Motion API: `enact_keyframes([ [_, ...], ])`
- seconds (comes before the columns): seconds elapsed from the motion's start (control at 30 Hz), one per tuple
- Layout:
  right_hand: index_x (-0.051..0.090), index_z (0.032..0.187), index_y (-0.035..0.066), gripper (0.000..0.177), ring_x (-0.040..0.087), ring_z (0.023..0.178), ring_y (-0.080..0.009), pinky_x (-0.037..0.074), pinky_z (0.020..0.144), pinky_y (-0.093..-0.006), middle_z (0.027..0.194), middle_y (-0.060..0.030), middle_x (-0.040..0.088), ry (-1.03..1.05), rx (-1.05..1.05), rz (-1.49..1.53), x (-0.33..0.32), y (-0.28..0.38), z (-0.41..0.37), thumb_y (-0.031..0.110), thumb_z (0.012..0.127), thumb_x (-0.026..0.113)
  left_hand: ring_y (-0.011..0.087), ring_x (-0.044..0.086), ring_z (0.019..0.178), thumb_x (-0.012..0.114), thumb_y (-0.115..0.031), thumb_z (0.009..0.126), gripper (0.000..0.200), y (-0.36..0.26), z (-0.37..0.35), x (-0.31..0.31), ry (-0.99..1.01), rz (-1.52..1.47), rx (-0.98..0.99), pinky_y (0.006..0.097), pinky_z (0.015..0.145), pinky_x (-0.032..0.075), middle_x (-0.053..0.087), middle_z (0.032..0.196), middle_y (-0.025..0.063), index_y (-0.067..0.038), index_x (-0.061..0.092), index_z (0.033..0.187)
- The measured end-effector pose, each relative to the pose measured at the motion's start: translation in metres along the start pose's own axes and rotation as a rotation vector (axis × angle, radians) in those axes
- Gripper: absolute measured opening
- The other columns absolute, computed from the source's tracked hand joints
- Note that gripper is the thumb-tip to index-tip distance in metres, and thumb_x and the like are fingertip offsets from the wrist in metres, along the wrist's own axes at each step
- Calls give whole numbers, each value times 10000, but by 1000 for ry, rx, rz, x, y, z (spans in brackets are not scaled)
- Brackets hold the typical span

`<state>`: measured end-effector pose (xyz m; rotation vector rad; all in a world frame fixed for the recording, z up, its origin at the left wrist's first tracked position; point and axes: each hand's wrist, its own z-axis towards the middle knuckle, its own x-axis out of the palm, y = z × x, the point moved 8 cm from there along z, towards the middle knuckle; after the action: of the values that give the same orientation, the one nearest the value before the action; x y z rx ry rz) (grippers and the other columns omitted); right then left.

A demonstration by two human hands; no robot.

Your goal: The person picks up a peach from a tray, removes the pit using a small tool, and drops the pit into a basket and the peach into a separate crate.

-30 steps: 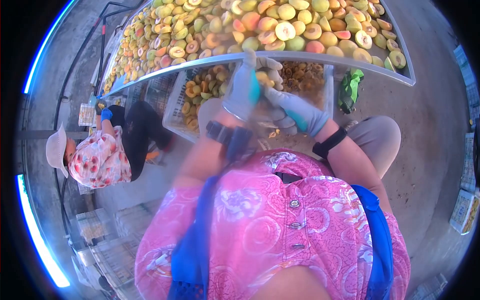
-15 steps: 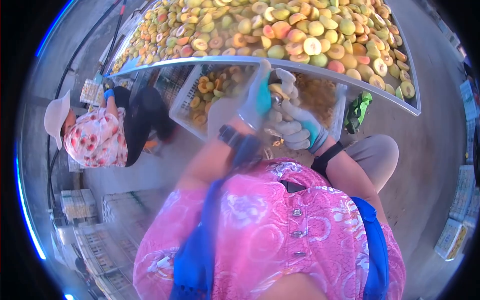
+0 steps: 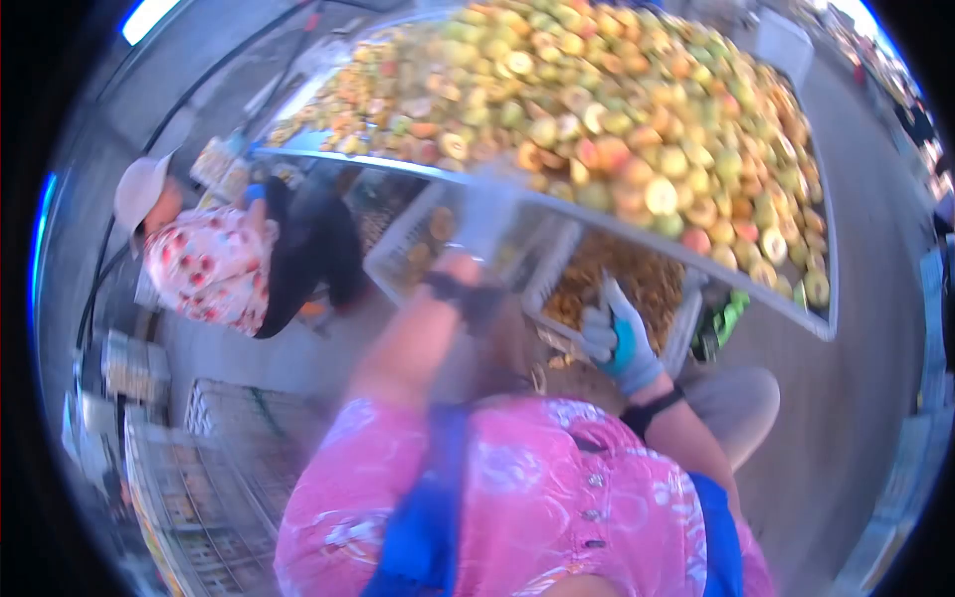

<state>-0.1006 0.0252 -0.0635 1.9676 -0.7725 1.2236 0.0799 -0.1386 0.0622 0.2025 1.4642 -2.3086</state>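
My left hand (image 3: 484, 214), gloved, is smeared by motion over the near edge of the metal table (image 3: 637, 212), above a white crate (image 3: 393, 267) of peach pieces. Its fingers and anything in them cannot be made out. My right hand (image 3: 617, 338), in a grey and teal glove, is at the near side of a second white crate (image 3: 542, 284), which holds brownish scraps (image 3: 652, 284). One digit points up while the other fingers are curled; what they close on, if anything, is hidden. Whole and halved peaches (image 3: 637, 139) are heaped on the table.
To the left a co-worker (image 3: 209, 254) in a pale hat and patterned top sits low beside crates. A green bag (image 3: 721, 323) lies by the table's right leg. Stacked white crates (image 3: 224, 478) stand at lower left. Hoses run along the upper left.
My hands, earlier together around a peach and a shiny metal piece, have come apart. The left moved left and the right lower, by the scrap crate. The view has tilted.
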Motion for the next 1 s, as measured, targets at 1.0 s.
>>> enact_keyframes([
  [1.0, 576, 1210, 86, 431, 627, 907, -150, 520, 781, -301, 1091, -31, 646, 157, -18, -311, 38, -15, 87, 437, 1019, 415, 139, 576, 856, 573, -181, 873, 292, 63, 17, 66, -47, -863, -350, 292, 721, 484, 608, 963, 14, -55, 574, 1136],
])
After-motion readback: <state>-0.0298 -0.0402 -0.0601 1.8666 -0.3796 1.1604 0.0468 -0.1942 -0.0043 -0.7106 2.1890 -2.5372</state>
